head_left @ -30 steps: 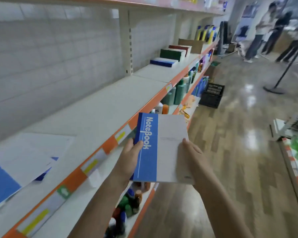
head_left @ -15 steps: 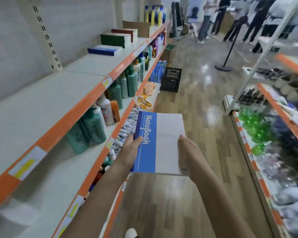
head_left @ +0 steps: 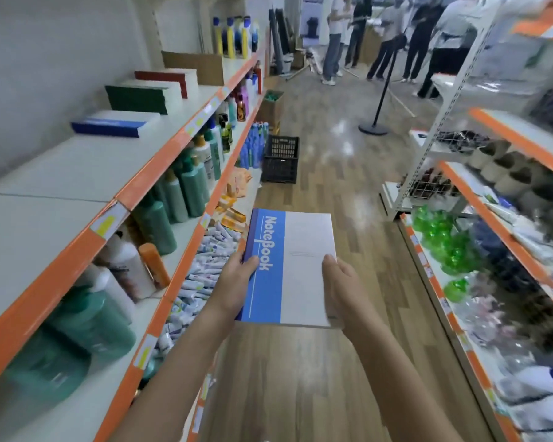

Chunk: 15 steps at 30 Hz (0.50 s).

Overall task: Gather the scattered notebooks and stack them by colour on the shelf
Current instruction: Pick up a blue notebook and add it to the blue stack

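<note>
You have the blue notebook [head_left: 288, 269] held flat in front of you over the aisle, one hand at each long side. Your left hand [head_left: 237, 282] curls its thumb over the blue spine strip; your right hand [head_left: 342, 288] wraps the white edge, so both sets of fingers are closed on the cover, not spread. The book's long axis runs away from you, roughly down the aisle, with the spine on the left.

Take the blue stack [head_left: 115, 124] on the top shelf [head_left: 87, 167] as your landmark. It lies ahead of the notebook, well apart, up and to the left. Your left hand is the nearer one to it. Beyond that stack sit the green stack [head_left: 141, 97] and then the red stack [head_left: 166, 79], each with its spine facing you.

Between the notebook and the blue stack the shelf top is bare as far as can be seen, but its orange lip [head_left: 160, 167] stands higher than your hands, so I judge you must lift before you swing left. Below the blue stack stand green bottles [head_left: 186, 189]; beyond it on the floor sits a black crate [head_left: 281, 159], and further off people [head_left: 396, 43] gather round a stanchion [head_left: 377, 113].
</note>
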{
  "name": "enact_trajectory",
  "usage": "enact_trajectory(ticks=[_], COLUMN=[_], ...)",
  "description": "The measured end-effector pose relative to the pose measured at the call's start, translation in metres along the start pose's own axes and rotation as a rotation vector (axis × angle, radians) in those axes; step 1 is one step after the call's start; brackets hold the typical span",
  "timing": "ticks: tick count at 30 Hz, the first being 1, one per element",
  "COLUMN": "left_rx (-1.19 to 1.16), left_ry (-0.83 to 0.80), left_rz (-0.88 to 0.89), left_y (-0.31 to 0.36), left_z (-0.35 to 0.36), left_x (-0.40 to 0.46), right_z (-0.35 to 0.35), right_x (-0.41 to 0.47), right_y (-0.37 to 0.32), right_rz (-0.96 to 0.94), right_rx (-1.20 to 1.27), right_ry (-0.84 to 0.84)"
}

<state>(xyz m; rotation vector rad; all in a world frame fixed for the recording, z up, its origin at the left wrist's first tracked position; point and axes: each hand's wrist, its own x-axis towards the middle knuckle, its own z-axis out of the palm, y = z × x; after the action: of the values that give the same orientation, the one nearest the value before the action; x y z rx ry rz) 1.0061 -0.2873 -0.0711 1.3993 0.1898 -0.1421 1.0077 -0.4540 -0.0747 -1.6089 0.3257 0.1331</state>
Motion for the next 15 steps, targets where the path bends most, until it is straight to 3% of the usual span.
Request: enact_trajectory(ticks=[15], left_rx=[0.005], left_ry=[-0.035], left_rz=[-0.015], left_y=[0.027], left_z=[0.026], left_x=[0.190], right_z=[0.000], right_x=[0.167], right_y=[-0.044], right_rz=[-0.005], right_rx=[-0.057], right_ry=[0.102])
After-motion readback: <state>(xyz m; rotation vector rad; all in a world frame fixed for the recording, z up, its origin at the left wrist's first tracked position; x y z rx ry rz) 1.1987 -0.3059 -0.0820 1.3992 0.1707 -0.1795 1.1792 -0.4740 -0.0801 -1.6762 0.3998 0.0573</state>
